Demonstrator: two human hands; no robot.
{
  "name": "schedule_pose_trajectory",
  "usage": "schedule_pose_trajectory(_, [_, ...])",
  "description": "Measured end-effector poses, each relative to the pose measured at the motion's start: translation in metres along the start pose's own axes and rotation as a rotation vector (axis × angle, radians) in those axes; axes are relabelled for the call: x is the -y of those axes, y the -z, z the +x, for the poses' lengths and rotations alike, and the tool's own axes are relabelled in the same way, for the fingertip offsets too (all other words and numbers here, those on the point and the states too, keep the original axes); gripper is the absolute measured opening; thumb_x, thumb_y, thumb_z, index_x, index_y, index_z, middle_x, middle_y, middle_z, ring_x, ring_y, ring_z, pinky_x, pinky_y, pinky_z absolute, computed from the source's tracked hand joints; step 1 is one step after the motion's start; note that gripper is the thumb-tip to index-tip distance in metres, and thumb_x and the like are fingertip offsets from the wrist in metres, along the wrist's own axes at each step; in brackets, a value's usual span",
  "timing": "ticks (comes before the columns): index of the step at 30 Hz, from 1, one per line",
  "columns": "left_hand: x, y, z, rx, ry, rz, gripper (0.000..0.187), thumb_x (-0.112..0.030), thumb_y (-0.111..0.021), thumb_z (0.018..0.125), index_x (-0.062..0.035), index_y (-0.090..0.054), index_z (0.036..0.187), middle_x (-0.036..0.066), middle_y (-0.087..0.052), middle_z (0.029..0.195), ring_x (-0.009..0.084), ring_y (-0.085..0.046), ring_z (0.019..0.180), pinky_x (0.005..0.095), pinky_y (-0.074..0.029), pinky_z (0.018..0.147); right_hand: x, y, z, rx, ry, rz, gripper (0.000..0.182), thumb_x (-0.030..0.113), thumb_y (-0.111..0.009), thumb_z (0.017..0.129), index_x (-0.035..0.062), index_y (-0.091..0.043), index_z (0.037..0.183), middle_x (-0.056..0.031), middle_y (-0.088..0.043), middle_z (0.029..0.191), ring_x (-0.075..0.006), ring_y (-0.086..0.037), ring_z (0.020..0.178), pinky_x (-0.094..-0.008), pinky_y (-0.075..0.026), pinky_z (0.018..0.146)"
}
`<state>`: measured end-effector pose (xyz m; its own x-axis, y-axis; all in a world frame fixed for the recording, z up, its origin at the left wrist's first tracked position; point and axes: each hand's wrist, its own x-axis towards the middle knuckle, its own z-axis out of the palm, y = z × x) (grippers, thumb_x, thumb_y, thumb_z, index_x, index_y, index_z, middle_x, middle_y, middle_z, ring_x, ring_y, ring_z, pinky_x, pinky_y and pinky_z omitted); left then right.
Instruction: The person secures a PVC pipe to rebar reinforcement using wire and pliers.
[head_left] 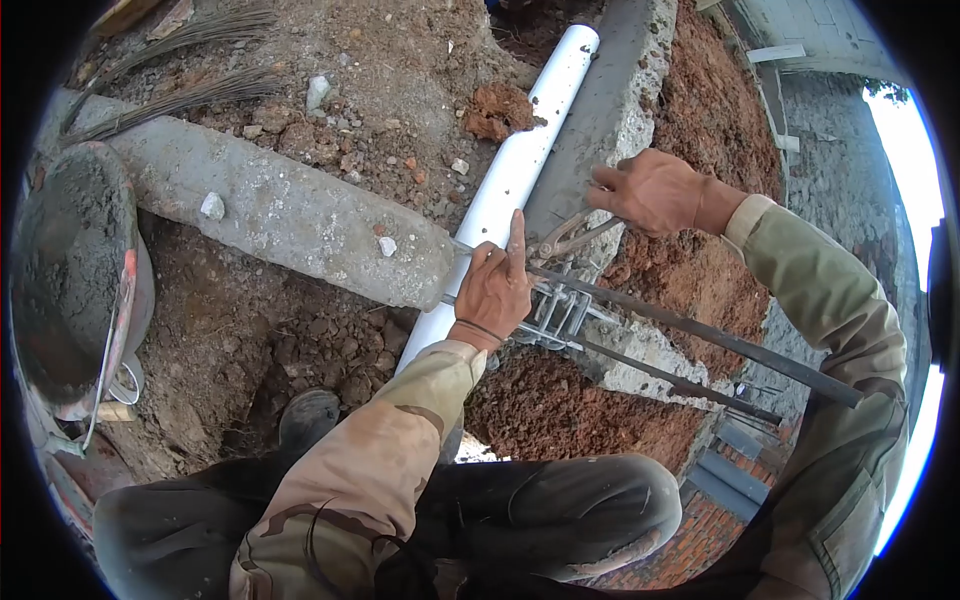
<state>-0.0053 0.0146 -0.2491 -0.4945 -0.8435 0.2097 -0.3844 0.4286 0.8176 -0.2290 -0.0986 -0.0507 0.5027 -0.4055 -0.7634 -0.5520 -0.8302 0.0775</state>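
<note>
My left hand (pixel 497 285) pinches the rebar cage (pixel 560 305) at the concrete beam (pixel 290 215) end; right hand (pixel 650 190) grip closed on pliers (pixel 565 238). Tie looks underway, unfinished.

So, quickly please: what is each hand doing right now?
Left hand: on the rebar, index finger straight; whether it grips cannot be told.
Right hand: closed on the pliers.

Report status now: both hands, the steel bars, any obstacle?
Left hand gripping rebar. Right hand shut on pliers. White pipe beside.
</note>
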Motion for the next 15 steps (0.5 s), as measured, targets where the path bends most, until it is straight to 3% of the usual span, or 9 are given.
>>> schedule_pose_trajectory(1, [0.0, -0.001, 0.0, 0.003, -0.007, -0.003, 0.096, -0.001, -0.064, 0.085, 0.005, -0.008, 0.163, 0.013, -0.065, 0.073, 0.0316, -0.06, 0.081, 0.0407, -0.044, 0.098, 0.0, -0.008, -0.001, -0.275, 0.082, -0.084, 0.031, 0.031, -0.071, 0.096, 0.005, -0.066, 0.112, -0.0184, -0.071, 0.097, -0.0288, -0.072, 0.086, -0.0422, -0.058, 0.075])
schedule_pose_trajectory(2, [0.001, -0.002, 0.0, 0.019, 0.005, -0.002, 0.101, -0.003, -0.07, 0.084, 0.0042, -0.007, 0.163, 0.014, -0.069, 0.078, 0.0323, -0.064, 0.085, 0.0411, -0.043, 0.1, 0.001, -0.01, -0.001, -0.274, 0.074, -0.085, 0.031, 0.031, -0.071, 0.096, 0.005, -0.066, 0.112, -0.0184, -0.071, 0.097, -0.0288, -0.072, 0.086, -0.0422, -0.058, 0.075])
schedule_pose_trajectory(4, [0.0, -0.001, 0.001, 0.031, 0.013, 0.0, 0.106, -0.004, -0.076, 0.084, 0.0034, -0.005, 0.163, 0.015, -0.072, 0.083, 0.033, -0.067, 0.089, 0.0414, -0.043, 0.102, 0.006, 0.0, 0.007, 0.158, -0.253, 0.376, 0.034, 0.034, -0.065, 0.101, 0.0011, -0.068, 0.091, -0.0165, -0.069, 0.08, -0.0252, -0.071, 0.075, -0.0396, -0.057, 0.065])
schedule_pose_trajectory(5, [0.0, 0.0, 0.001, 0.051, 0.023, -0.001, 0.105, -0.005, -0.075, 0.085, 0.0034, -0.006, 0.163, 0.015, -0.072, 0.083, 0.0325, -0.067, 0.089, 0.0414, -0.043, 0.102, 0.007, 0.014, 0.011, 0.396, -0.66, 1.238, 0.047, 0.036, -0.062, 0.104, -0.0017, -0.067, 0.077, -0.0123, -0.064, 0.066, -0.0208, -0.064, 0.056, -0.0339, -0.054, 0.053])
schedule_pose_trajectory(9, [-0.002, 0.004, 0.001, 0.097, 0.04, 0.045, 0.102, -0.008, -0.074, 0.088, 0.0035, -0.006, 0.163, 0.014, -0.072, 0.083, 0.031, -0.068, 0.09, 0.0417, -0.041, 0.104, -0.025, 0.007, 0.001, 0.171, -0.862, 1.43, 0.047, 0.036, -0.067, 0.102, -0.0023, -0.068, 0.076, -0.0094, -0.064, 0.061, -0.0174, -0.059, 0.045, -0.0322, -0.047, 0.04])
schedule_pose_trajectory(15, [-0.001, 0.001, 0.0, 0.124, -0.006, 0.055, 0.095, -0.017, -0.074, 0.09, 0.0029, -0.015, 0.162, 0.014, -0.073, 0.09, 0.0324, -0.066, 0.094, 0.0444, -0.039, 0.107, -0.026, 0.059, -0.105, -0.141, -0.853, 1.337, 0.045, 0.036, -0.068, 0.101, -0.0015, -0.069, 0.075, -0.0072, -0.063, 0.057, -0.0155, -0.059, 0.042, -0.0304, -0.047, 0.04])
